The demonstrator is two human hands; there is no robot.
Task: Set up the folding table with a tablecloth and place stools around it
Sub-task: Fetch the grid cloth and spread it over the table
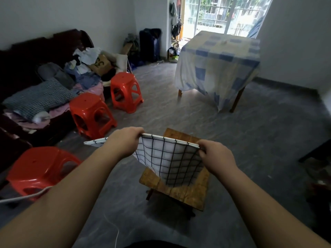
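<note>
Left grip and right grip pinching folded checked tablecloth top edge, hanging over small wooden bench, bare floor ahead, red stools left.

hands gripping tablecloth (checked), wooden table

Person, head view: two bare forearms, sleeveless to the frame edge; left hand and right hand ungloved, without rings or watch.

The grey floor carries a small wooden table at centre, three red plastic stools from 8 to 10 o'clock, and a cloth-covered table at 1 o'clock.
</note>
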